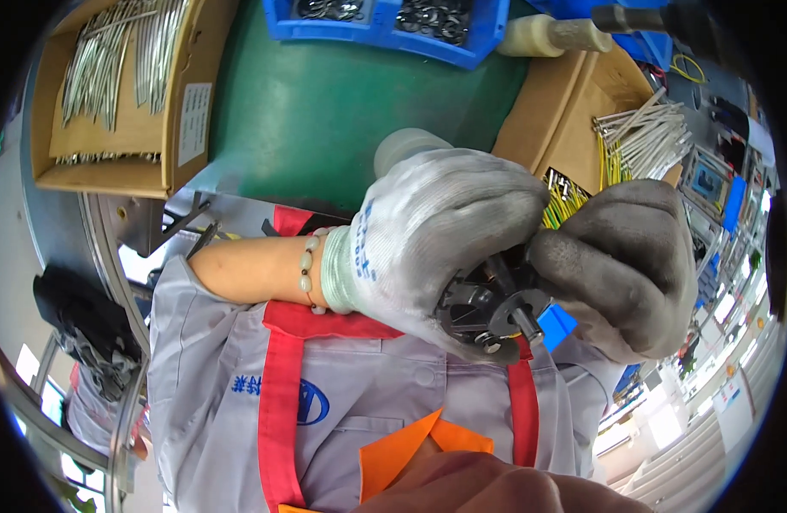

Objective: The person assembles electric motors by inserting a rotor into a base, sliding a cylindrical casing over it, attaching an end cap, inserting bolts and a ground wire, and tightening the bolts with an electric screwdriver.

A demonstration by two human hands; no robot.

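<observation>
Both my hands wear whitish gloves with grey coated palms and fingers, and they meet in front of my chest. My left hand (462, 214) is closed around a black round part with a metal shaft (503, 309), which sticks out toward the lower right. Against the far side of that part, my right hand (624, 265) has its fingers curled in. Whatever those fingers pinch is hidden behind them. A small blue piece (557, 327) shows beside the shaft, below the right fingers; I cannot tell whether it is held.
Beyond my hands lies a green work mat (325, 103). A cardboard box of metal rods (188, 128) stands left. Blue bins (372, 32) with small metal rings sit at the back. To the right are a cardboard box (552, 120), white-sleeved rods (646, 132) and yellow-green wires (566, 202).
</observation>
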